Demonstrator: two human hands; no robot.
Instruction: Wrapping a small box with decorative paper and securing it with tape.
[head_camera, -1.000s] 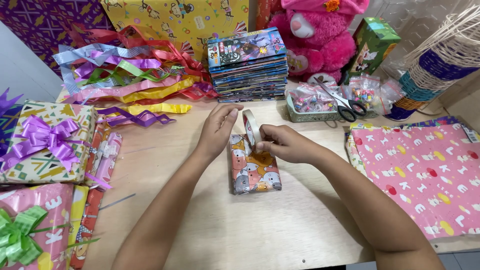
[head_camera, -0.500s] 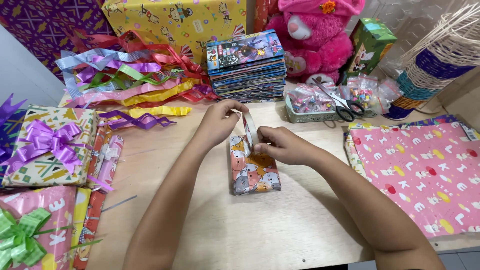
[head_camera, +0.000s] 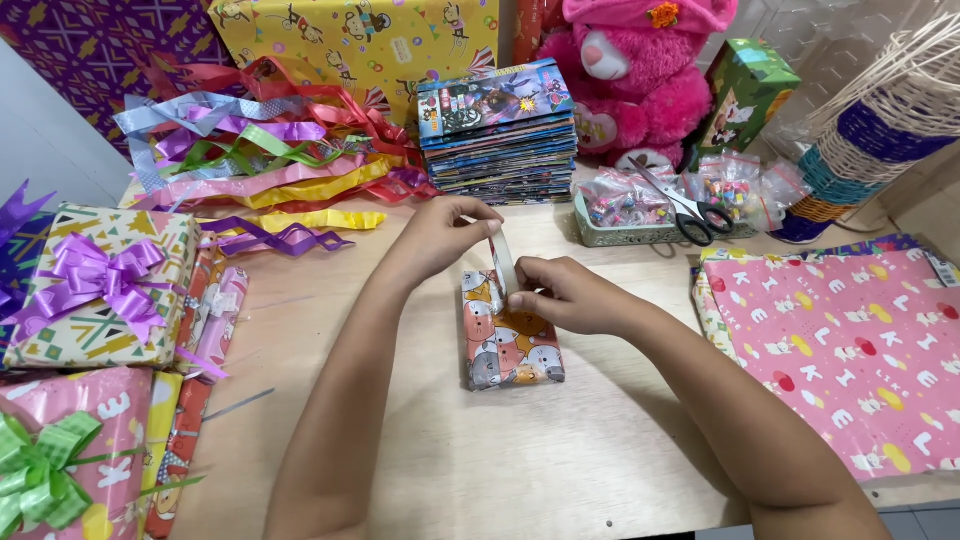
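A small flat parcel (head_camera: 510, 350) wrapped in orange cartoon-animal paper lies in the middle of the wooden table (head_camera: 420, 450). My left hand (head_camera: 440, 235) pinches the upper end of a strip of clear tape (head_camera: 503, 260) above the parcel's far end. My right hand (head_camera: 565, 295) holds the lower part of the tape and rests on the parcel's top edge. Whether a tape roll is in either hand is hidden by the fingers.
Wrapped gifts with purple (head_camera: 95, 285) and green bows (head_camera: 40, 470) sit at left, ribbons (head_camera: 260, 165) behind them. A stack of books (head_camera: 497, 125), pink plush bear (head_camera: 640, 75), scissors (head_camera: 685, 205) on a tray and pink wrapping paper (head_camera: 850, 350) surround the parcel.
The tape strip has been drawn slightly longer between my hands, the left hand rising a little. The parcel has not moved.
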